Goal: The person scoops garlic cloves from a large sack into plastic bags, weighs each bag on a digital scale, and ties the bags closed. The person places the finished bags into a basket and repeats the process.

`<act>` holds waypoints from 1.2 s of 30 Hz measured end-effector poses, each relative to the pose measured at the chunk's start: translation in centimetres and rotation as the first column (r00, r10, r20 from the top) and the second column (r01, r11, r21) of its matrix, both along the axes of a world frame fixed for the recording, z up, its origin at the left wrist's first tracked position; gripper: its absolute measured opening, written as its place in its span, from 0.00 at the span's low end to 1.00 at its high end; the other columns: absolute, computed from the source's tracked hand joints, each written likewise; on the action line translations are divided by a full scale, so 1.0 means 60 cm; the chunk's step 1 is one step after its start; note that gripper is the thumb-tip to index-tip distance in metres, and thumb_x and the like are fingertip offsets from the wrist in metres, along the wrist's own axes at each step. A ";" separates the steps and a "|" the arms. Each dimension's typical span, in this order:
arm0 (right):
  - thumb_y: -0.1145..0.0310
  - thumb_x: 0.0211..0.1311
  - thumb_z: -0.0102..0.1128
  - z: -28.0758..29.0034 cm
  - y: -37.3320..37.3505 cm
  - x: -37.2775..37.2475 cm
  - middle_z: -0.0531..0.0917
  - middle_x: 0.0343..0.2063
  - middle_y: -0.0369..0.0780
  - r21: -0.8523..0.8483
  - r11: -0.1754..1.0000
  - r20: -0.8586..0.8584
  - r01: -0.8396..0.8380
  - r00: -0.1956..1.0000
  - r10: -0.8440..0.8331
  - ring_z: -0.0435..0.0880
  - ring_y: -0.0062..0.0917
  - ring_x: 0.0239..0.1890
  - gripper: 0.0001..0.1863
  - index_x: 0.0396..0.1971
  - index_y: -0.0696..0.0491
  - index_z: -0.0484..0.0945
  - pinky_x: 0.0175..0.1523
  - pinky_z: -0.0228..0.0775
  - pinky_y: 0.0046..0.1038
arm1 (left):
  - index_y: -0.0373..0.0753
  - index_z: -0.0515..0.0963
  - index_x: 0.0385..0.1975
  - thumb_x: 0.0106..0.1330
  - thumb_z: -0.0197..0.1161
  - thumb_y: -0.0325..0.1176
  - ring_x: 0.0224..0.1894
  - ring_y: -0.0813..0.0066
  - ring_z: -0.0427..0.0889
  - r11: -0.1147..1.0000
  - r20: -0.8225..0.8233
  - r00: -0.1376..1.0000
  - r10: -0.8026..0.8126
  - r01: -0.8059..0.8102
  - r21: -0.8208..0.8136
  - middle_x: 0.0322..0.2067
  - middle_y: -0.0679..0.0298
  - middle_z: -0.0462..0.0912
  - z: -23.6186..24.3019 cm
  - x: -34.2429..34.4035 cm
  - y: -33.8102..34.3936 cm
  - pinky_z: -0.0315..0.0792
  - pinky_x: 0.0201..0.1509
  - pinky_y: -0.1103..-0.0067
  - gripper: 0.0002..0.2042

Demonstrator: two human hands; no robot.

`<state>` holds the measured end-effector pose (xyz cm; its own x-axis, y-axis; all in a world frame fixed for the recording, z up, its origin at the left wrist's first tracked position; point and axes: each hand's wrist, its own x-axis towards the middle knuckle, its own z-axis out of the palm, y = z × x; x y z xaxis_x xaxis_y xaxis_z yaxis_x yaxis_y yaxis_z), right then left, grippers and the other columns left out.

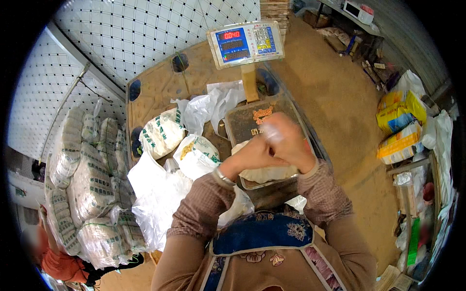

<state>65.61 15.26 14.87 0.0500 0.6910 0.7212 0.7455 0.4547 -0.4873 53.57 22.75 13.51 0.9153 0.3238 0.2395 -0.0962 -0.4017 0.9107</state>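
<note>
My left hand [248,156] and my right hand [291,143] meet above the platform of a scale [242,121]. Both are closed, fingertips together, and the right one is smeared by motion. A blurred whitish glint shows at the right hand's fingers; what the two hands grip is hidden. Directly beneath them a pale, filled bag [269,175] lies on the platform, partly covered by my hands. The scale's display [246,44] stands on a post at the far end, lit with red digits.
Left of the scale sit white bags with green print [162,133], an opened white bag [198,153] and loose plastic bags [213,104]. Wrapped bundles [90,179] are stacked farther left, beside a person in an orange top [58,264]. Yellow sacks [400,116] stand at right.
</note>
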 end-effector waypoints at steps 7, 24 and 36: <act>0.71 0.43 0.58 0.033 0.008 0.024 0.74 0.36 0.44 -0.428 0.873 -0.225 -0.234 0.963 0.147 0.74 0.33 0.40 0.15 0.35 0.56 0.71 0.43 0.65 0.29 | 0.37 0.62 0.42 0.58 0.48 0.32 0.19 0.80 0.71 0.907 -0.157 0.987 0.018 -0.082 -0.413 0.28 0.64 0.72 -0.021 -0.004 0.007 0.63 0.18 0.85 0.12; 0.61 0.60 0.46 -0.051 0.034 0.015 0.75 0.35 0.35 -0.260 0.701 -0.959 -0.664 0.260 -0.110 0.73 0.18 0.38 0.14 0.38 0.56 0.68 0.44 0.64 0.21 | 0.37 0.65 0.27 0.32 0.59 0.21 0.32 0.60 0.68 0.504 0.166 0.979 0.120 -0.204 0.840 0.28 0.60 0.69 -0.025 -0.010 0.048 0.63 0.33 0.72 0.17; 0.65 0.58 0.45 -0.163 0.037 0.114 0.74 0.19 0.47 -0.690 0.601 0.282 0.404 0.914 -0.291 0.74 0.36 0.22 0.12 0.22 0.57 0.74 0.25 0.62 0.29 | 0.38 0.71 0.19 0.46 0.56 0.28 0.27 0.61 0.66 0.644 -0.012 0.955 0.296 -0.190 0.741 0.20 0.62 0.66 -0.113 -0.111 0.038 0.59 0.28 0.68 0.03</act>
<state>72.47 17.45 5.11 0.3472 0.9376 0.0187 0.8500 -0.3062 -0.4286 46.92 25.02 6.73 0.8670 0.3103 0.3898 0.1912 -0.9297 0.3148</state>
